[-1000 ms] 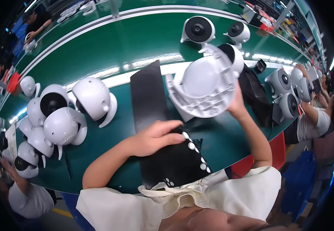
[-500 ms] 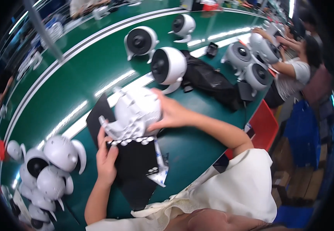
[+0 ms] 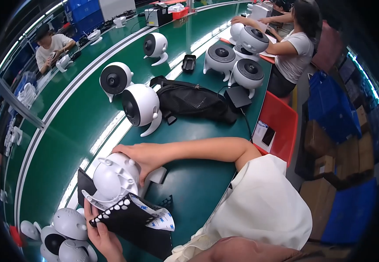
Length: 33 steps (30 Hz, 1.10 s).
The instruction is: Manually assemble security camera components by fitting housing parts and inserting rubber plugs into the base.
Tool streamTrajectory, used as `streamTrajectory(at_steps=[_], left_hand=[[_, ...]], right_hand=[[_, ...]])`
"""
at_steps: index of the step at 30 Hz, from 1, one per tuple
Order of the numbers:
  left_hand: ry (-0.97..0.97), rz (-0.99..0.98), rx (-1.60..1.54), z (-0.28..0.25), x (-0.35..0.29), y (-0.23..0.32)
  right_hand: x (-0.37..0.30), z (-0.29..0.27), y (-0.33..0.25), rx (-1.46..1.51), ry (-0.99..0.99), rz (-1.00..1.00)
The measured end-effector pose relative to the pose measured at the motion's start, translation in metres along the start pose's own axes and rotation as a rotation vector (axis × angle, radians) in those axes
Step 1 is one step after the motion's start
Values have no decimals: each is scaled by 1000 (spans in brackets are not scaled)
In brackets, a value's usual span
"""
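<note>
While my right hand (image 3: 143, 158) cups the rounded white plastic fan shell (image 3: 113, 179) from its far side, fingers spread and pressed on the dome, my left hand (image 3: 100, 231) pinches the edge of a flat black sheet lined with small white round pads (image 3: 124, 216), a peeled white-and-blue backing strip (image 3: 161, 218) curling off it. The shell rests on the green conveyor table (image 3: 198, 183) directly in front of me, its rim touching the black sheet, on top of a black mat (image 3: 84, 185).

I judge that I am midway through fitting pads to the shell: the sheet is tilted up against it, so the next move calls for lifting 1 pad free and pressing it squarely on a mounting point while my right hand keeps the dome steady.

Counted: 1 shell in hand; 3 finished round white fans with dark faces (image 3: 141, 107) standing along the belt ahead; 4 grey-white ones (image 3: 248, 72) grouped by the seated person in a white shirt (image 3: 296, 48); at least 3 more (image 3: 65, 231) clustered at my lower left, partly cut off. 1 black fabric bag (image 3: 194, 102) lies between, and 1 red plastic bin (image 3: 279, 124) sits at the table edge
</note>
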<state>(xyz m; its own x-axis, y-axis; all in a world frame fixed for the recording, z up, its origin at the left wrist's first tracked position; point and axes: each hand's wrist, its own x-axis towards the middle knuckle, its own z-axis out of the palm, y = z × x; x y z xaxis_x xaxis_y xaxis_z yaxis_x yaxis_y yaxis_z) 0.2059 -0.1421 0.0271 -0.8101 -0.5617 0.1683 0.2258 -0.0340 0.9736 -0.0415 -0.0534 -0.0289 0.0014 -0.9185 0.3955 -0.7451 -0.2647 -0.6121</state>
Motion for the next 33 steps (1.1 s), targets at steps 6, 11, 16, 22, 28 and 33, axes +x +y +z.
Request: streamTrajectory(at_steps=[6,11,16,22,28,33], left_hand=[[-183,80,634,-5,-10,29],[-58,180,415,2,0,-5],[-12,78,368,3,3,1],[102,414,776,8,12,17],[99,251,360,4,0,3],[188,277,264,10,3,7]], right_hand=[[14,18,3,211,-34,-10],[7,-17,-11,106,-187,207],[12,-38,-16,-6,-289,235],[16,-92,-87,-359,-75,164],[22,-61,-122,48,94,-102],[31,-28,-118,212,23,-26]])
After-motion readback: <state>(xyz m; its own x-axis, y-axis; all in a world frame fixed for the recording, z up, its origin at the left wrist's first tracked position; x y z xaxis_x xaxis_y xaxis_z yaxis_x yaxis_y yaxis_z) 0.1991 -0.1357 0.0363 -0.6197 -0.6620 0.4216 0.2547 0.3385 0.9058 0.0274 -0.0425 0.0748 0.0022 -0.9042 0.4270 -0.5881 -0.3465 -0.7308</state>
